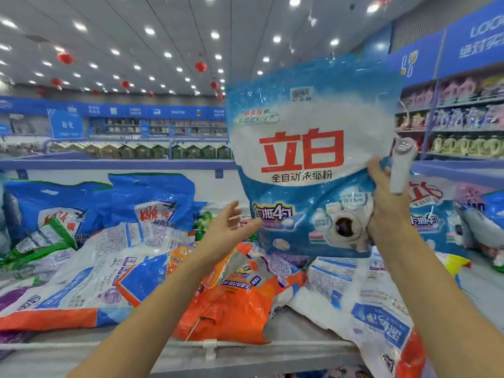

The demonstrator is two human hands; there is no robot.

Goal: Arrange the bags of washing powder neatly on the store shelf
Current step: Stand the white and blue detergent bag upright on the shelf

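Head view, read from nine o'clock across to three: two dark-blue bags [152,203] stand upright against the white back panel of the shelf [191,353], the left one partly behind a crumpled green-and-white bag [46,241]. Toward seven o'clock a white bag with an orange edge [81,285] lies flat, print side up. At six o'clock an orange bag [234,298] lies flat too, its handle end near the shelf's front lip. Just above it the left hand [226,233] hovers open, palm turned right, fingers spread, close to the lower left corner of the light-blue bag with red characters [308,148] but whether it touches I cannot tell. That bag is held upright and raised above the pile, filling the one-o'clock area. The right hand [387,208] grips its lower right edge, a grey device strapped on the thumb side. At five o'clock another white bag [354,296] hangs over the shelf front, and at three o'clock a matching light-blue bag [428,214] stands behind the wrist.
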